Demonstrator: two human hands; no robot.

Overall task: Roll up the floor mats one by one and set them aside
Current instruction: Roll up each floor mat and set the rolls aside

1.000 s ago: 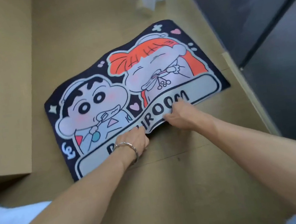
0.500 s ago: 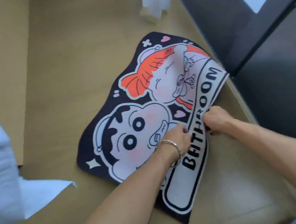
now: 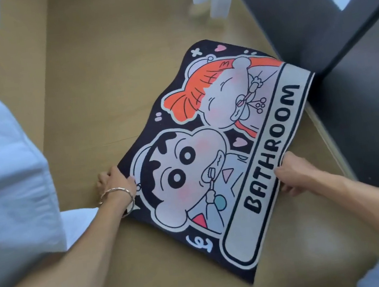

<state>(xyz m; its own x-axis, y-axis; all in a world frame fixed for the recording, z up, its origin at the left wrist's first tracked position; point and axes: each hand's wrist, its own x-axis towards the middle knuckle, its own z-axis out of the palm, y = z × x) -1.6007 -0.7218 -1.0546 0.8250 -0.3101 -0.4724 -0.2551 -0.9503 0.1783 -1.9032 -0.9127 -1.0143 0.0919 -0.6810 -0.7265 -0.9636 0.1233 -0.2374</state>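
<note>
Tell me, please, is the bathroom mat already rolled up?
No, the mat lies spread open, with both cartoon figures and the word BATHROOM showing.

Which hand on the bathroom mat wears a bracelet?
The left hand, holding the dark edge of the bathroom mat beside the black-haired figure, has a silver bangle at its wrist; the right hand, at the BATHROOM strip, wears none.

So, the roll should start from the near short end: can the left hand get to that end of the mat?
Probably yes. The left hand holds the mat at its long side edge, and only bare floor lies between it and the near end. It would have to let go first.
</note>
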